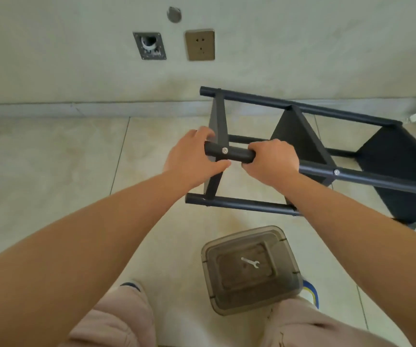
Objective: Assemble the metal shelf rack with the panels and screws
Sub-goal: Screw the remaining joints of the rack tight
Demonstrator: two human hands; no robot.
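Shelf rack (302,156) lying on its side on the floor (52,159), running toward 3 o'clock; wall (77,58) standing behind at 12 o'clock, bearing a socket (199,44); bin (252,269) sitting at 6 o'clock of the rack, between the knees, wrench (250,262) lying on it

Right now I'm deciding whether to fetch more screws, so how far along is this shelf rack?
Mostly built: the rack lies on its side with three panels between four posts, and screws show on the upper near post. In hand: the left hand and right hand grip that post's end. Left: probably final tightening; the wrench sits unused in the plastic box. No spare screws show.
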